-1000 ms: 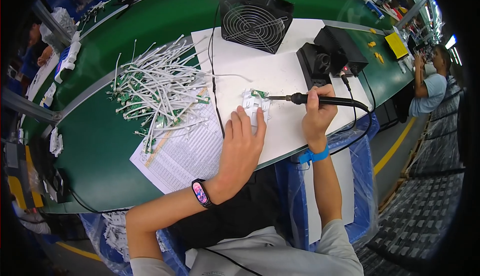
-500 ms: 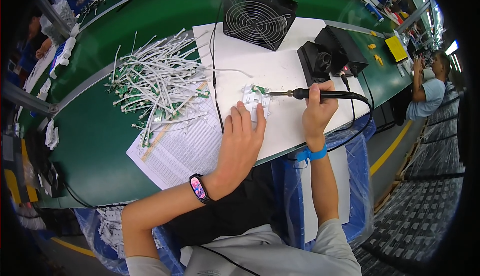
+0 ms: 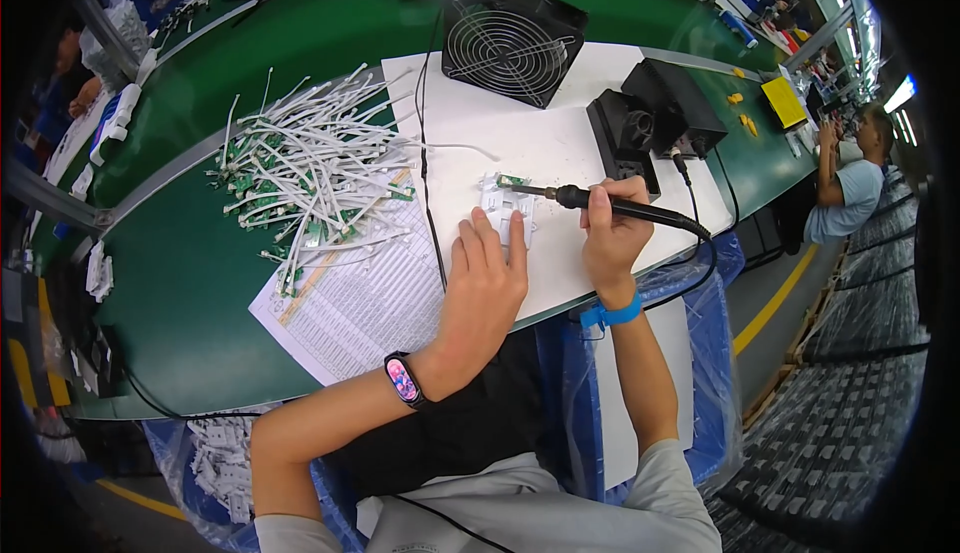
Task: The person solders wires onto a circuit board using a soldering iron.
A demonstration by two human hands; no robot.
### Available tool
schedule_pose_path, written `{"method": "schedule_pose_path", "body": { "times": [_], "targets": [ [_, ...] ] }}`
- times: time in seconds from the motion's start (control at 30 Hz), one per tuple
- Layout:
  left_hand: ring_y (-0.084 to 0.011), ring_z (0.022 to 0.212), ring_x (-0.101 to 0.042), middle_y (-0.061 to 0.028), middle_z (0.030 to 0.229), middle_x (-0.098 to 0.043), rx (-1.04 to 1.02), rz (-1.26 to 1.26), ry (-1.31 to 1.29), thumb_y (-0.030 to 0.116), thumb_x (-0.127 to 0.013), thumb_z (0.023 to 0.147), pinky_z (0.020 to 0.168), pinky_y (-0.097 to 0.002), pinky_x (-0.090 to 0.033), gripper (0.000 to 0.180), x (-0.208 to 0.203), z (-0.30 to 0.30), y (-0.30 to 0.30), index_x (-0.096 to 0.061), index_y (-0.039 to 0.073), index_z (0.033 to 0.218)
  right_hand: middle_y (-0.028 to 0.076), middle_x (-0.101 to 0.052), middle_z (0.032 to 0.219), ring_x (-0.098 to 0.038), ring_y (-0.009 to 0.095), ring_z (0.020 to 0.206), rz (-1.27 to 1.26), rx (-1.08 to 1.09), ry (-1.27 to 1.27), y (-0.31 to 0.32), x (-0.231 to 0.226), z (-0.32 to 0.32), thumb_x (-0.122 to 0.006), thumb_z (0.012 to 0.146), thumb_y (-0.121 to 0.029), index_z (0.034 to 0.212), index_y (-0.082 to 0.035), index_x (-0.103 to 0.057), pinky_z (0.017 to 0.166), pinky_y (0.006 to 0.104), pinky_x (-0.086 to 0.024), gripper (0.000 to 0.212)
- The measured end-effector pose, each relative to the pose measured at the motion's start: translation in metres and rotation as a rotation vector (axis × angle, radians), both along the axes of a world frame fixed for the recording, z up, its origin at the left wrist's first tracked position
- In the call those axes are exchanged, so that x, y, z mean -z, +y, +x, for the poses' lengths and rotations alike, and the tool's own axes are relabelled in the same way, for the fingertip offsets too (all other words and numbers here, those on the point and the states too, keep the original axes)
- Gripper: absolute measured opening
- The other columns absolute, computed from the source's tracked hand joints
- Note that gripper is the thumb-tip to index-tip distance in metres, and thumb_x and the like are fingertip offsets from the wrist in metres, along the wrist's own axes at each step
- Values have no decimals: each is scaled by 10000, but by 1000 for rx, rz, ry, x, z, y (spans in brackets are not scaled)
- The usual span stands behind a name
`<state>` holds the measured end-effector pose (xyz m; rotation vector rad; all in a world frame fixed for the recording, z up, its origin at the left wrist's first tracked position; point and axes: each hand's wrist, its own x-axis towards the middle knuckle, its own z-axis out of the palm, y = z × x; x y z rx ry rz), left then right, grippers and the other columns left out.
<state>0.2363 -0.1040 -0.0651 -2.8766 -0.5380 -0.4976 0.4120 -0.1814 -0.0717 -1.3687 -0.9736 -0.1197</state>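
Note:
A white plastic part [image 3: 494, 199] lies on the white board, with a small green circuit board [image 3: 513, 182] at its far end. My left hand [image 3: 488, 268] rests flat over the near end of the part, fingers stretched out onto it. In my right hand [image 3: 614, 235] is a soldering iron [image 3: 572, 197], gripped like a pen. Its metal tip points left and reaches the right end of the green board; whether it touches cannot be made out. To the left lies a heap of green boards with white cables [image 3: 310, 163], partly on a printed sheet [image 3: 350, 298].
A black fan [image 3: 512, 43] stands at the back of the white board [image 3: 560, 143]. Right of it sit a black iron holder [image 3: 620, 133] and a black soldering station [image 3: 675, 103]. A black cord [image 3: 425, 153] crosses left of the part. Another person [image 3: 850, 178] works at far right.
My right hand has moved left and slightly nearer with the soldering iron, which is now tilted more, its tip still at the green board. My left hand stays on the white part.

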Motion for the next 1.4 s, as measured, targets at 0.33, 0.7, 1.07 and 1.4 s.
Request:
{"method": "schedule_pose_path", "body": {
  "times": [0.33, 0.7, 1.07, 1.4],
  "targets": [
    [-426, 1146, -629, -381, 1295, -585, 2, 53, 11, 87, -537, 929, 1003, -411, -498, 496, -1, -1, 2, -561, -36, 1408, 25, -581, 733, -509, 56, 655, -40, -52, 157, 4, -8, -9, -633, 979, -36, 911, -38, -525, 638, 220, -413, 128],
    [-411, 1168, -601, -372, 1323, -547, -10, 34, 3, 45, -562, 883, 1002, -392, -501, 576, -1, 0, 0, -496, -37, 1450, 7, -547, 641, -477, 41, 518, -59, 16, 151, 8, -12, -4, -596, 1029, -130, 894, -67, -501, 454, 192, -334, 177],
    [-403, 1160, -603, -364, 1328, -549, -2, 30, -16, 42, -572, 875, 986, -383, -505, 589, -1, -1, 0, -492, -33, 1454, 33, -554, 784, -478, 58, 589, 168, 107, 233, -6, -9, 1, -598, 1013, -91, 941, -52, -508, 526, 202, -391, 122],
    [-407, 1155, -600, -368, 1318, -551, -6, 44, -59, 39, -577, 872, 955, -384, -515, 583, 3, -1, -2, -499, -34, 1445, -7, -526, 772, -419, 35, 633, 164, 198, 134, 2, -4, 11, -577, 1051, -144, 970, -48, -521, 554, 197, -309, 138]
  ]
}}
